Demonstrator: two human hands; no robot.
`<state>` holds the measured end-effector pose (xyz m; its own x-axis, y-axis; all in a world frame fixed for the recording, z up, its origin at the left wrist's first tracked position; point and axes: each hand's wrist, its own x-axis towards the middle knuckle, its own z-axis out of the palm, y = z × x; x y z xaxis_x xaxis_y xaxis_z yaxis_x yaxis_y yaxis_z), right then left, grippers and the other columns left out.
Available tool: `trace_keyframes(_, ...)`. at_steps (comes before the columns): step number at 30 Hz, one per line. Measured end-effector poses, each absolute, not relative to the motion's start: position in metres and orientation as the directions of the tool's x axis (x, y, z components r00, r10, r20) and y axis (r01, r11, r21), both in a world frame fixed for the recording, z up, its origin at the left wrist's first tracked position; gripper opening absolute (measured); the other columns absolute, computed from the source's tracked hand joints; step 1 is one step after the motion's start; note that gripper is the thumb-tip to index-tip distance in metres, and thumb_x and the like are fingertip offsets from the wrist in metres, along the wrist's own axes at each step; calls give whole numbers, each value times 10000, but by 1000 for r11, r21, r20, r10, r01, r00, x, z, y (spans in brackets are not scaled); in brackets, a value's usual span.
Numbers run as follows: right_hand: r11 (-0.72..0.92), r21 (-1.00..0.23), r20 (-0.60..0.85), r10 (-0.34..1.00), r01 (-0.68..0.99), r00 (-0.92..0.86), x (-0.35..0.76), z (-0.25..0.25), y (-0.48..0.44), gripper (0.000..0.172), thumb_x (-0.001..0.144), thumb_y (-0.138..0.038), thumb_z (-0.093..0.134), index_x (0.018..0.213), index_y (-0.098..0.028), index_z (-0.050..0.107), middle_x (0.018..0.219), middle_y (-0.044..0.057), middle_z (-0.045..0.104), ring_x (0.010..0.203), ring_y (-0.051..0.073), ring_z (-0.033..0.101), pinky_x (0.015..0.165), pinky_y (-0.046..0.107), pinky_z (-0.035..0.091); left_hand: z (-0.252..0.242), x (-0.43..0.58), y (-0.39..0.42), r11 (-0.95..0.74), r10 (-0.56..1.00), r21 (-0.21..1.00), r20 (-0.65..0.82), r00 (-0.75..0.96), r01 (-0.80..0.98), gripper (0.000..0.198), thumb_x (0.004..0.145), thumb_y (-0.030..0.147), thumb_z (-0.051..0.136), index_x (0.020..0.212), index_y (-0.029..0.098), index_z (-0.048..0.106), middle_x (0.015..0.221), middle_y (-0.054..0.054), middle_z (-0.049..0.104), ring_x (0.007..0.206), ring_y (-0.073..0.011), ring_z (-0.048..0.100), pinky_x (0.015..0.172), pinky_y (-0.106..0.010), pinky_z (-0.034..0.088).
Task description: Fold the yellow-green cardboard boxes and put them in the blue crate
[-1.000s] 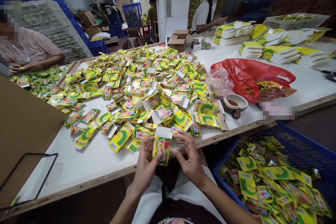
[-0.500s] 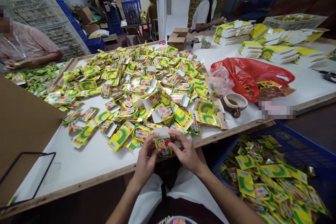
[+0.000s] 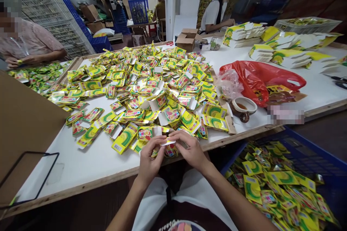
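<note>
My left hand (image 3: 150,160) and my right hand (image 3: 189,149) are both pinched on one small yellow carton (image 3: 168,148) at the near edge of the white table (image 3: 89,158). Its white top flap lies bent down under my fingertips. Just beyond my hands spreads a big heap of the same yellow-green cartons (image 3: 146,86), many with white flaps standing open. A blue crate (image 3: 311,155) at my right knee holds several flat yellow-green packets (image 3: 273,184).
A red plastic bag (image 3: 257,75) and a small ceramic cup (image 3: 244,106) sit right of the heap. Stacks of bigger yellow boxes (image 3: 273,43) lie at the far right. One person (image 3: 29,47) sits at the left, another person (image 3: 217,7) at the back. Brown cardboard (image 3: 24,130) leans at left.
The carton has gone from upright with its white flap raised to lower between my hands, and my fingers have folded the flap down onto it.
</note>
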<state>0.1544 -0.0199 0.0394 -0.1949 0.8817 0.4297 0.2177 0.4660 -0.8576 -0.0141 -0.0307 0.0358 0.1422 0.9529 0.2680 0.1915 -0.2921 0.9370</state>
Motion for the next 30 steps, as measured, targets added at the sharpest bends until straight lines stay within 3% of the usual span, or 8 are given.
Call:
trace_keyframes(6,461,-852,437,887,248,-147,153,46,-26,99,872,-199,565,881,-205,663,908,59,689,896,190,636,848,343,488,40,-8,-35,-325,945,899,322,62,292,94,831,210,583,898,194,648,976,-68,665,962,-201,616,869,-344,484)
trace_keyframes(13,410,-840,401,910,355,-103,148,52,-20,102,883,-234,562,851,-208,655,802,28,687,756,173,642,702,281,491,43,-8,-27,-281,958,906,285,34,317,109,849,242,572,896,193,657,892,-39,672,848,-164,622,774,-273,487)
trace_keyframes(19,515,-805,488,857,293,-166,147,35,-23,97,883,-215,558,904,-220,652,909,55,681,889,196,635,796,330,502,30,-13,-32,-410,911,861,405,84,300,121,838,196,584,902,214,685,948,-53,659,919,-189,617,808,-310,489)
trace_keyframes(23,529,-808,506,849,260,-156,156,35,-39,146,891,-175,521,944,-234,644,920,57,674,887,191,640,761,323,521,33,-22,-33,-504,864,801,470,180,323,192,845,162,557,965,239,686,1021,-66,650,973,-200,612,832,-326,490)
trace_keyframes(25,483,-799,498,865,358,-55,184,49,-52,143,893,-191,512,932,-240,641,914,60,668,860,198,639,739,330,518,39,-31,-24,-529,847,741,490,204,414,251,848,159,544,1055,252,651,1132,-81,619,1072,-220,572,907,-365,457)
trace_keyframes(27,358,-738,495,863,572,99,229,65,-66,119,887,-255,522,918,-242,636,912,69,659,856,220,626,763,370,498,44,-45,-8,-518,850,654,463,250,551,369,824,193,584,1186,262,573,1251,-95,566,1186,-256,497,990,-434,389)
trace_keyframes(30,70,-424,537,822,903,188,295,82,-84,277,856,-464,509,828,-221,640,875,106,633,866,289,587,821,481,431,40,-67,16,-529,846,507,377,377,680,567,737,269,691,1270,254,498,1275,-107,563,1253,-313,429,1026,-517,319)
